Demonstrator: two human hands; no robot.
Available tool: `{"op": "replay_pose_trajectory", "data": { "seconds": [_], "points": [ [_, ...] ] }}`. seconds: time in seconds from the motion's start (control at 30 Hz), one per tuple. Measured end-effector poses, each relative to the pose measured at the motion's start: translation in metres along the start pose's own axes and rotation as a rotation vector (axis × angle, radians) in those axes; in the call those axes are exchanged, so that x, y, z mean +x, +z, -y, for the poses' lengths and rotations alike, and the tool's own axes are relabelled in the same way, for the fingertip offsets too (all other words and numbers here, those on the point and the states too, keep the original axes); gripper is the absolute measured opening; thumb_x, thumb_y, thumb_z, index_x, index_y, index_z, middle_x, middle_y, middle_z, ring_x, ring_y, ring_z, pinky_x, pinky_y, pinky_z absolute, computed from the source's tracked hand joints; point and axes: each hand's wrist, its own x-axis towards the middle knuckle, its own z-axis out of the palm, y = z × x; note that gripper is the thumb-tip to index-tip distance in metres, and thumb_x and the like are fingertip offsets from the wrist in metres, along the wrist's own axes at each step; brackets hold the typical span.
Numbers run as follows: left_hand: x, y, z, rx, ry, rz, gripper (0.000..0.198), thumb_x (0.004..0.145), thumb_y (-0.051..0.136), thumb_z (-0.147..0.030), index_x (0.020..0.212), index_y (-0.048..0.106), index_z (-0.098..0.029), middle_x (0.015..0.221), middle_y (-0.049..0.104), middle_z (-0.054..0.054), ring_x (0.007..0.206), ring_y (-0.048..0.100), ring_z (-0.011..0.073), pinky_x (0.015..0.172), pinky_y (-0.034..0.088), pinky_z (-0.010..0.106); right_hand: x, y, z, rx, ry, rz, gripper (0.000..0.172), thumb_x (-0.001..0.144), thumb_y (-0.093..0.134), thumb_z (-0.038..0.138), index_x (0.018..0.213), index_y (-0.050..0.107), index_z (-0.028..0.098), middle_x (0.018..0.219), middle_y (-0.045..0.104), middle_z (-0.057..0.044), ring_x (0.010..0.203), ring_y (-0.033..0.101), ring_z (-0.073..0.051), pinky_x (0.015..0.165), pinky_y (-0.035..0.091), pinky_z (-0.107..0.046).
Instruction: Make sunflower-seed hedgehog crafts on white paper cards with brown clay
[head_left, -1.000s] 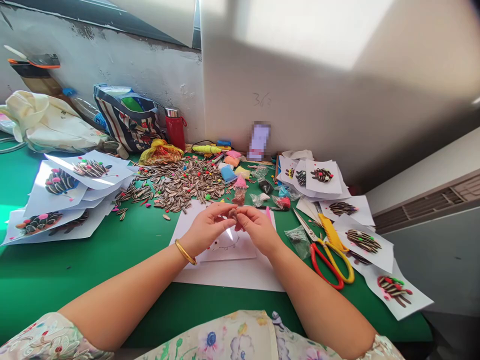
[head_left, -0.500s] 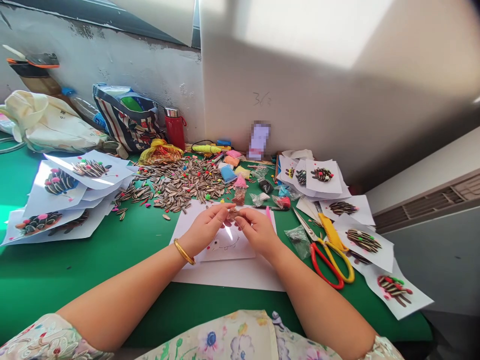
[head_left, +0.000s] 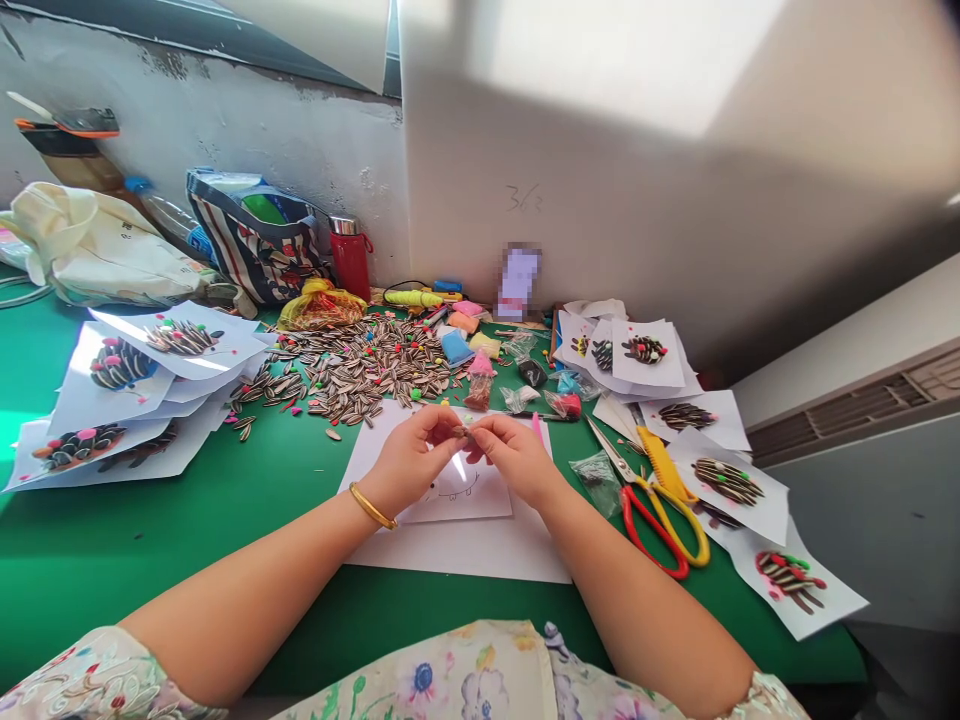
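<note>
My left hand [head_left: 411,455] and my right hand [head_left: 511,455] meet fingertip to fingertip above a white sheet. Between them they pinch a small brown lump [head_left: 461,432], mostly covered by the fingers. Beneath them, the drawing sheet [head_left: 487,505] shows a black outline with small feet, partly hidden by my left hand. A larger white sheet [head_left: 465,550] lies under it. Just beyond the hands stands a small bag of brown clay [head_left: 478,392] with a pink top.
Striped seeds [head_left: 367,365] are heaped behind my left hand. Scissors [head_left: 660,520] and a yellow cutter [head_left: 665,462] lie right of my right hand. Seed-decorated sheets are stacked at left [head_left: 120,420] and right [head_left: 731,450]. A red flask [head_left: 349,262] stands by the wall.
My left hand has shifted slightly and its fingers are more curled. The brown lump is less visible between the fingertips, and the drawing is uncovered differently.
</note>
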Motion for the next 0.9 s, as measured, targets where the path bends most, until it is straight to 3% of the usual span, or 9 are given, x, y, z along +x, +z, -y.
{"op": "replay_pose_trajectory", "data": {
  "seconds": [0.17,0.3,0.47,0.53,0.63,0.73,0.9],
  "points": [
    [-0.0020,0.0001,-0.0040,0.028,-0.022,0.122,0.042,0.077,0.074,-0.028,0.118,0.067,-0.023,0.095,0.072,0.005,0.082,0.065,0.0189,0.073,0.051,0.031,-0.0019,0.0022,0.0016,-0.155,-0.069,-0.150,0.019,0.084,0.064,0.040,0.088,0.063,0.021,0.075,0.065,0.000,0.068,0.061,-0.015,0.063,0.049,-0.029],
    [-0.0001,-0.0022,-0.0014,0.058,-0.043,0.182,0.026,0.080,0.071,-0.034,0.104,0.076,-0.025,0.096,0.075,0.005,0.085,0.066,0.0215,0.075,0.051,0.032,-0.0066,0.0023,0.0038,-0.276,-0.166,-0.146,0.017,0.089,0.060,0.039,0.089,0.060,0.022,0.074,0.064,0.001,0.067,0.060,-0.015,0.061,0.048,-0.028],
    [0.0019,-0.0017,0.0016,-0.093,-0.139,0.123,0.021,0.080,0.072,-0.038,0.091,0.076,-0.021,0.086,0.074,0.006,0.081,0.068,0.0217,0.075,0.054,0.034,-0.0053,-0.0032,0.0009,-0.299,-0.178,-0.163,0.030,0.099,0.042,0.045,0.101,0.061,0.022,0.077,0.064,-0.001,0.068,0.061,-0.015,0.064,0.050,-0.029],
    [0.0020,-0.0007,0.0008,-0.143,-0.136,0.101,0.021,0.078,0.073,-0.038,0.089,0.074,-0.019,0.086,0.073,0.006,0.080,0.068,0.0209,0.076,0.055,0.034,-0.0027,-0.0049,-0.0022,-0.287,-0.148,-0.135,0.034,0.098,0.043,0.048,0.108,0.062,0.022,0.081,0.065,-0.002,0.071,0.062,-0.016,0.066,0.051,-0.029],
    [0.0021,0.0003,-0.0010,-0.148,-0.106,0.074,0.020,0.077,0.075,-0.036,0.088,0.073,-0.019,0.089,0.072,0.006,0.084,0.067,0.0207,0.080,0.055,0.035,0.0005,-0.0044,-0.0054,-0.194,-0.101,0.019,0.038,0.095,0.048,0.052,0.115,0.062,0.022,0.094,0.068,-0.004,0.077,0.064,-0.016,0.072,0.053,-0.031],
    [0.0020,0.0008,-0.0031,-0.132,-0.116,0.083,0.020,0.079,0.072,-0.034,0.093,0.074,-0.020,0.094,0.073,0.007,0.088,0.067,0.0212,0.083,0.055,0.035,0.0009,-0.0024,-0.0046,-0.224,-0.102,0.134,0.035,0.095,0.050,0.050,0.109,0.065,0.021,0.096,0.069,-0.004,0.079,0.065,-0.017,0.074,0.052,-0.031],
    [-0.0005,0.0006,-0.0050,-0.129,-0.119,0.188,0.040,0.080,0.071,-0.034,0.119,0.069,-0.022,0.113,0.072,0.009,0.095,0.068,0.0240,0.083,0.056,0.036,-0.0017,-0.0028,0.0018,-0.492,-0.166,0.040,0.027,0.099,0.044,0.034,0.097,0.069,0.022,0.087,0.069,-0.002,0.075,0.062,-0.016,0.069,0.047,-0.028]
  ]
}}
